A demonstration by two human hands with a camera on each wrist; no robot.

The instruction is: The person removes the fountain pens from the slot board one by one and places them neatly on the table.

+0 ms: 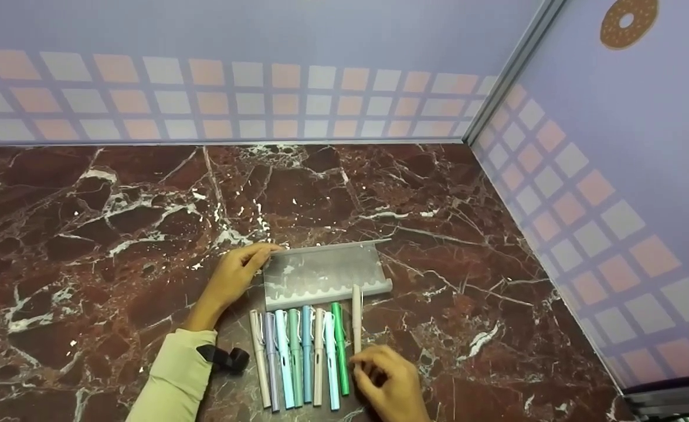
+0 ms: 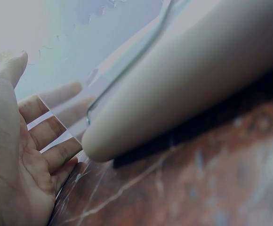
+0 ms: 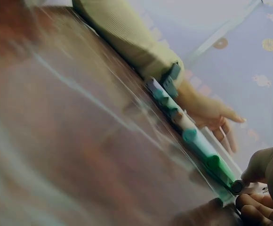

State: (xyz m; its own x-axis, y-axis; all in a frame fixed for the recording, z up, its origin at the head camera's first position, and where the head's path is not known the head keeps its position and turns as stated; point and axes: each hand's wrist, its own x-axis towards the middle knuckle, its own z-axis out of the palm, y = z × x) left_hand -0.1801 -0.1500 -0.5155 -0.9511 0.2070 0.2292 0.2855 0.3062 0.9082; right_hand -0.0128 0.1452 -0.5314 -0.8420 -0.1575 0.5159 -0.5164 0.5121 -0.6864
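A clear rack [image 1: 321, 269] with a notched front edge lies on the marbled tabletop. My left hand [image 1: 241, 272] is at its back left corner; in the left wrist view the fingers [image 2: 56, 153] show partly through the clear sheet, with the thumb standing apart from them. My right hand [image 1: 391, 378] pinches the lower end of a beige pen [image 1: 357, 319], whose capped end overlaps the rack's notched edge near the right. Left of that pen, a green pen [image 1: 339, 351] ends a row of several pens, including a light blue pen [image 1: 330, 363] and a purple pen [image 1: 271, 351].
A black strap device [image 1: 227, 358] sits on the left wrist, beside the row of pens. Patterned walls [image 1: 297, 105] border the dark red marbled tabletop [image 1: 115, 275] behind and on the right.
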